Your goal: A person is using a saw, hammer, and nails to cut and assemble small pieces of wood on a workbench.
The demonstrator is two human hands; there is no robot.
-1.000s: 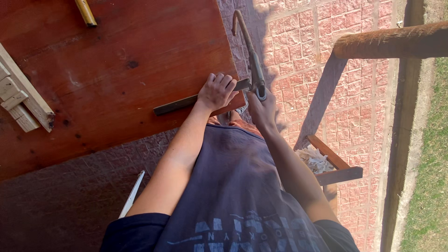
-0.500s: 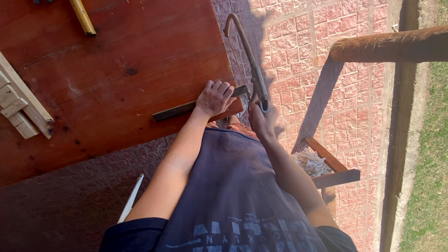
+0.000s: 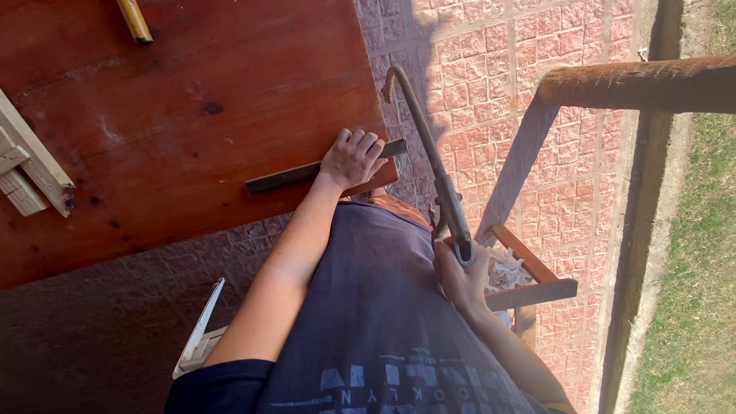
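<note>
Right hand (image 3: 460,280) at 5 o'clock, low beside the torso, arm bent back at the elbow. Grip wrapped tight around the lower end of a hacksaw frame (image 3: 429,161). Frame is thin dark rusty metal bar, long axis running from the hand up toward 11 o'clock and ending in a hooked curl off the bench edge, over the paving.

Left hand (image 3: 353,157) just left of centre, forearm straight and extended from 7 o'clock. Palm down, fingers spread flat, pressing on a flat dark strip (image 3: 307,172). No wrapped grip there, just downward hold. Strip is narrow, straight, looks like metal or dark wood, can't tell which. Long axis roughly 8 to 2 o'clock, lying along the near right corner of the bench, right end poking past the edge by the fingertips.

Bench (image 3: 169,115) is reddish-brown varnished wood, scuffed, one dark knot. Pale wooden slats (image 3: 27,165) at 9 o'clock on it. Yellowish stick (image 3: 134,19) at 11 o'clock, top edge.

Floor is pink patterned paving (image 3: 552,153). Rusty round rail (image 3: 636,84) at 2 o'clock, grass (image 3: 701,268) beyond at 3 o'clock.
</note>
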